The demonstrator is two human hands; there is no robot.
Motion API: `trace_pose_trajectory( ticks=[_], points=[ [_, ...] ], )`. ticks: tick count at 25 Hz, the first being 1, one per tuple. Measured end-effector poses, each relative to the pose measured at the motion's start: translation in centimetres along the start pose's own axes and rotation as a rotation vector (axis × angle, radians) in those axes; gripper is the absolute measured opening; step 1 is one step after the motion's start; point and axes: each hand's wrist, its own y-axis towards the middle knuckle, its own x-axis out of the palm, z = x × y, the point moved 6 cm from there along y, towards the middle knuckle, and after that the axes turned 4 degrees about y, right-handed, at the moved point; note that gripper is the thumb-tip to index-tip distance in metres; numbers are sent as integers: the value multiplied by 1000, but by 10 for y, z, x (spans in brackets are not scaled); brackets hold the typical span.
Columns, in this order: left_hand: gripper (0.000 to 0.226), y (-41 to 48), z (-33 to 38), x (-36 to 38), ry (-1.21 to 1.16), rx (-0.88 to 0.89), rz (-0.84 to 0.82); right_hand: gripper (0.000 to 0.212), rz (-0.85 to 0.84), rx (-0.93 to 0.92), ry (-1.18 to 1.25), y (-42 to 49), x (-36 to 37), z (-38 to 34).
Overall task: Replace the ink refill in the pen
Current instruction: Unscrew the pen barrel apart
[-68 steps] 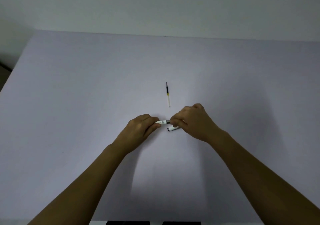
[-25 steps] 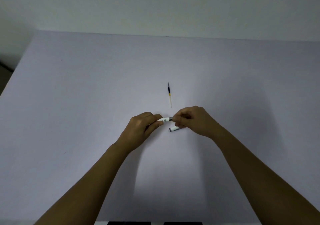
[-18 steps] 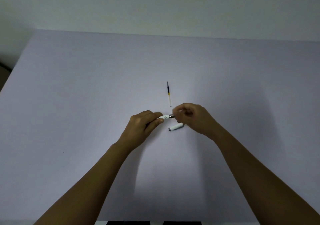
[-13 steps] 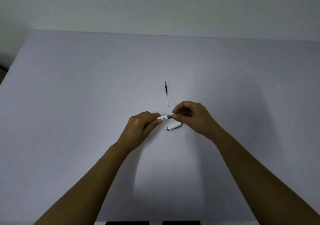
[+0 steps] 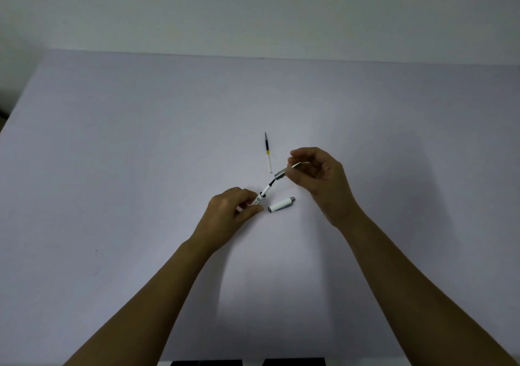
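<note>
Centre frame: left hand [image 5: 229, 211] fingers clamp the white pen barrel [image 5: 259, 199]. Right hand [image 5: 318, 173] pinches the metal tip section [image 5: 284, 171], refill trailing. Spare refill [image 5: 268, 152] lies above. Advise 1 straight pull along the barrel axis, avoiding bending.

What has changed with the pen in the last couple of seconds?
The right hand has pulled the metal tip piece up and away from the white barrel, baring the old refill between them. The left hand still grips the barrel. The spare refill and white cap lie where they were.
</note>
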Motion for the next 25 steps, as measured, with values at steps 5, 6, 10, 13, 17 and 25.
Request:
trace_pose_trajectory(
  ticks=[5,6,10,13,17,25],
  points=[
    [15,0,-3,-4,21,-23,31,20,342,71,160,-7,-31,33],
    [15,-1,-4,-5,25,-28,37,16,395,135,41,-14,-34,51],
    [14,-1,-7,-4,17,-51,40,16,414,276,-419,-47,-32,106],
    [13,1,-9,-2,-5,-77,50,25,439,278,-436,-48,-31,113],
    [13,2,-8,1,-25,-97,56,31,431,268,-475,-42,-23,111],
    [17,6,-8,0,-8,-77,67,25,598,246,-524,-48,-27,99]
  ],
)
